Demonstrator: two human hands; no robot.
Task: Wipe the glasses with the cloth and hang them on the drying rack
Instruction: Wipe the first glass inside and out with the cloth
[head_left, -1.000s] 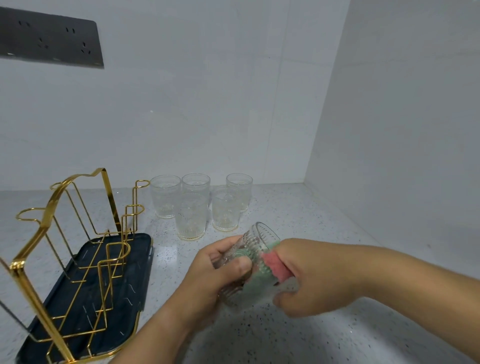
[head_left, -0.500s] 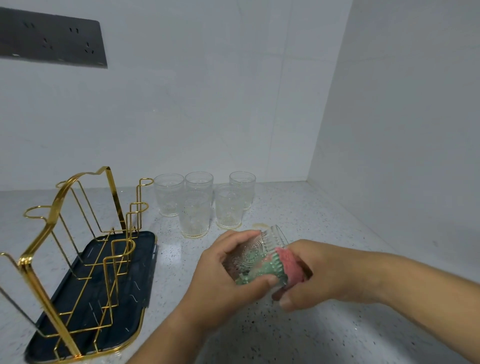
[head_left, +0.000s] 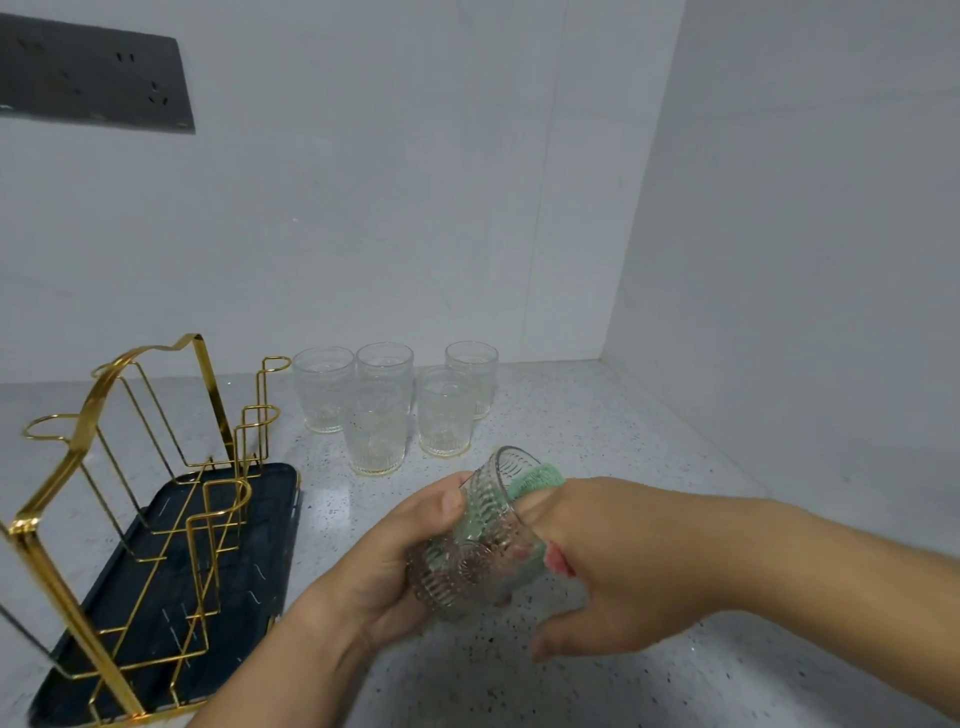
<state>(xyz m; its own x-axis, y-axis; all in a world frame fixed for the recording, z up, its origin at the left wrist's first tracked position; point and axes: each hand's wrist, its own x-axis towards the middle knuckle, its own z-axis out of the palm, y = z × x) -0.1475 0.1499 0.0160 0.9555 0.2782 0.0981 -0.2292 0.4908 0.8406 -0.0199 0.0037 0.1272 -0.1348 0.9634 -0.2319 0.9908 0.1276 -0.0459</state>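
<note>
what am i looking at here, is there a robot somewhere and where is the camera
No robot here: these are a person's two bare hands, filmed by a camera worn on their head that looks forward and down. The left hand grips a ribbed glass, tilted on its side. The right hand holds a green and pink cloth at the mouth of it. On the speckled counter stand five more glasses. To their left is a gold wire rack on a dark tray.
</note>
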